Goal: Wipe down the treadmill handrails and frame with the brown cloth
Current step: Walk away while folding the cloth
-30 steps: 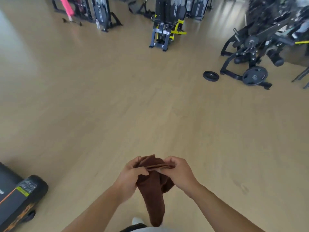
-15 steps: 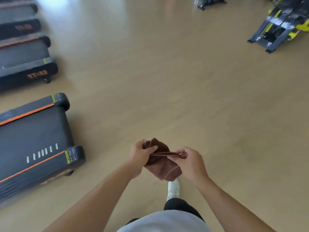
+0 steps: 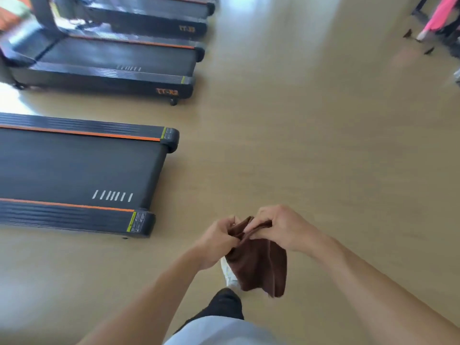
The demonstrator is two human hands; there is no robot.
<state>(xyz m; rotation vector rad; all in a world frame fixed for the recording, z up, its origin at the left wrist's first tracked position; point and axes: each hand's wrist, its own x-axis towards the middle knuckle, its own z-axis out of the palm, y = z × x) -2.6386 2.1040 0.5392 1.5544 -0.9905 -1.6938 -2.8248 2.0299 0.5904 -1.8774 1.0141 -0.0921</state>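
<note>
Both hands [image 3: 251,235] pinch brown cloth [image 3: 261,267]; treadmill [image 3: 74,168] label unreadable.

Both hands pinch top edge of brown cloth [image 3: 258,262] at 6 o'clock: left hand [image 3: 216,241], right hand [image 3: 281,229], cloth hanging below. White shoe [image 3: 227,273] just behind it. Nearest treadmill [image 3: 74,170] at 9, 2nd treadmill [image 3: 112,63] at 11 on tan floor [image 3: 311,145].
</note>
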